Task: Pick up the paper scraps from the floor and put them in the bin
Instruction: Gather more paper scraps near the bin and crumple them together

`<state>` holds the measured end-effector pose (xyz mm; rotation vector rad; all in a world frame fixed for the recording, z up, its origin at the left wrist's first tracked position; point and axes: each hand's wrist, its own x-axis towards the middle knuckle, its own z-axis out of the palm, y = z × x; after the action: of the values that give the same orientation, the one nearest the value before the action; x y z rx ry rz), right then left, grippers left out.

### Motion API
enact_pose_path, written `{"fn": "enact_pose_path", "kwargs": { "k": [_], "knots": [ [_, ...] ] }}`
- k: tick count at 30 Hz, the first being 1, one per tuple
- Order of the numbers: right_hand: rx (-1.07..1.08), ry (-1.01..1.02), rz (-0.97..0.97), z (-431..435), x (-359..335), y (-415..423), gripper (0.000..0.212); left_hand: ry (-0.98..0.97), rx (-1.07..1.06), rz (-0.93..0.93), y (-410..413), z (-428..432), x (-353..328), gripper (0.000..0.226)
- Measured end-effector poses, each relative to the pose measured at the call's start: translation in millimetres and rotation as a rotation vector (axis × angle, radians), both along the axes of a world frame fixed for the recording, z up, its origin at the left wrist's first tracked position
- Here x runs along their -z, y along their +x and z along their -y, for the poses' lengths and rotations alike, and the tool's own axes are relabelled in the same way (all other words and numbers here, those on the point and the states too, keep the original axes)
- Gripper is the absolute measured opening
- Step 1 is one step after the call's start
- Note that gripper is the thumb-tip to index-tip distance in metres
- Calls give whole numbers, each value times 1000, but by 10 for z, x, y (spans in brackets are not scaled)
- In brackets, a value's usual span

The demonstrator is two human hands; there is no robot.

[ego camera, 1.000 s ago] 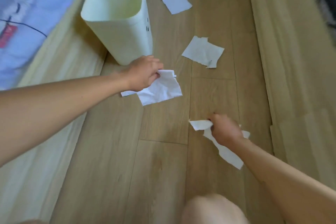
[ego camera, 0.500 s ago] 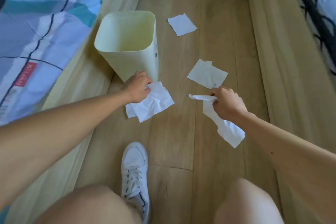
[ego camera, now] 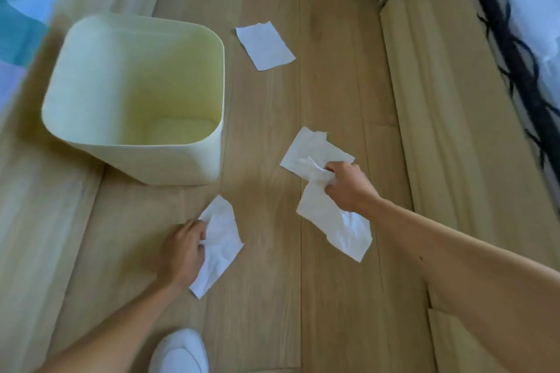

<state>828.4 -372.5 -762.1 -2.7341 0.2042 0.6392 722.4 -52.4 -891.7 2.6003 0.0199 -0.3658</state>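
The left hand [ego camera: 181, 254] is closed on a crumpled scrap [ego camera: 219, 247], fingers pinching its near edge so the sheet spreads out to the right of the knuckles, low over the floor [ego camera: 263, 297]. The right hand [ego camera: 348, 188] is clenched on a long strip [ego camera: 336, 221] that hangs toward the camera, and its fingertips also press into a third sheet [ego camera: 312, 150] lying on the boards; whether that sheet is lifted cannot be told. A 4th piece [ego camera: 265, 45] lies flat and apart, farther off, just right of the bin [ego camera: 136, 157]. The bin stands upright, to the left beyond the left hand, with nothing visible inside. A white shoe [ego camera: 180, 353] shows at the bottom edge.
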Motion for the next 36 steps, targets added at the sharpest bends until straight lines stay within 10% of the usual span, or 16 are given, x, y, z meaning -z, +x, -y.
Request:
{"fn": "enact_pose_path", "kwargs": {
  "k": [10,14,22,30,36],
  "knots": [
    [-156,15,-88,133,457,1090,24,-544,-12,-35,987,1335,-552,16],
    [-334,-44,39,234,990,1127,49,-533,-50,62,1349,1380,-449,15],
    [-383,-8,102,285,1186,1011,16,-476,-231,-48,1329,1297,-394,19],
    [78,885,-270,-38,609,1309,11,-664,-115,1,1647,1474,-440,83],
    [-164,804,-513,-137,277,1924,33,-606,-274,145,1874,1392,-486,25]
  ]
}}
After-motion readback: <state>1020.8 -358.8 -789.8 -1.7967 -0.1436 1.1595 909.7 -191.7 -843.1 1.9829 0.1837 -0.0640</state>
